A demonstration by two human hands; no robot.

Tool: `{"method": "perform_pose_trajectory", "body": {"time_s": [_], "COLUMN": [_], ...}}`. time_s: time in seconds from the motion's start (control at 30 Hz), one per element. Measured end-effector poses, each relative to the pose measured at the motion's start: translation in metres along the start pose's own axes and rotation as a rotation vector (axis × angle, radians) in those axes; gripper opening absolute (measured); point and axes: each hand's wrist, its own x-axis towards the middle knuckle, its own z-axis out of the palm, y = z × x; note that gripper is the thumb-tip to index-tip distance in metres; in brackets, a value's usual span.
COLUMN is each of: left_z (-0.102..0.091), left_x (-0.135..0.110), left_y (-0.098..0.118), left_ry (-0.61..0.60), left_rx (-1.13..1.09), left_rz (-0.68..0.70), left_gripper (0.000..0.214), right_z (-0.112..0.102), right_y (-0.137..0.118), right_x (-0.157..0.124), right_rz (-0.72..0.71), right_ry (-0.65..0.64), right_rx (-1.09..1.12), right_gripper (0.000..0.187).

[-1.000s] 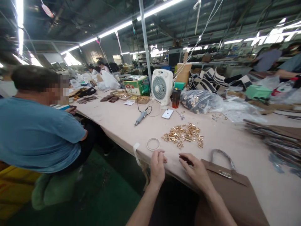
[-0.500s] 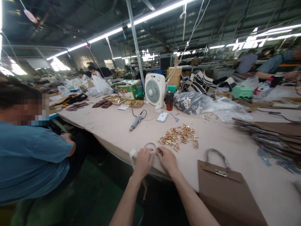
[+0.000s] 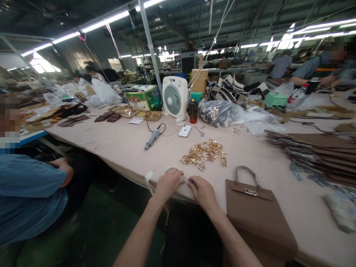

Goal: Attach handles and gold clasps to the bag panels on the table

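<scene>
My left hand (image 3: 168, 184) is closed around a roll of tape (image 3: 170, 170) at the table's near edge; only the roll's pale curved rim shows behind the fingers. Just to the right, my right hand (image 3: 204, 190) has its fingers curled in a pinch, a small gap from the left fingertips. Whatever it pinches is too small to make out. Past both hands lies a loose pile of gold-coloured metal fittings (image 3: 204, 154). A brown handbag (image 3: 257, 211) with a wrapped handle and metal clasp lies to the right of my right hand.
A grey electric screwdriver (image 3: 152, 139), a phone (image 3: 184, 130), a dark tumbler (image 3: 193, 111) and a white fan (image 3: 175, 98) stand or lie farther back. Brown panels (image 3: 319, 155) are stacked at right. A person in a blue shirt (image 3: 27, 196) sits at left.
My hands have drawn slightly apart. The tape roll has dropped lower and is more hidden behind my left hand. The view has shifted to the right.
</scene>
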Motion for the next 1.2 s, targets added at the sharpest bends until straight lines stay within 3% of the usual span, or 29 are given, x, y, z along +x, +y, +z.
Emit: {"method": "perform_pose_trajectory", "body": {"time_s": [0.2, 0.33, 0.77, 1.07, 1.2], "left_z": [0.01, 0.015, 0.017, 0.015, 0.017], "left_x": [0.009, 0.012, 0.014, 0.021, 0.021], "left_y": [0.0, -0.002, -0.006, -0.005, -0.004], "left_ry": [-0.047, -0.044, -0.098, -0.108, -0.086], "left_rx": [-0.051, -0.084, -0.139, -0.199, -0.202], "left_rz": [0.188, 0.218, 0.2, 0.099, 0.063], "left_gripper": [0.023, 0.026, 0.028, 0.023, 0.024], "right_z": [-0.001, -0.002, -0.001, -0.006, -0.014], "right_y": [0.004, 0.004, 0.008, 0.008, 0.003], "right_x": [-0.001, -0.001, -0.001, 0.007, -0.001], "right_rz": [0.002, 0.024, -0.028, -0.299, -0.353], "right_ry": [0.025, 0.04, 0.022, -0.043, -0.099], "right_rx": [0.053, 0.046, 0.039, -0.126, 0.005], "right_gripper": [0.013, 0.013, 0.019, 0.026, 0.029]}}
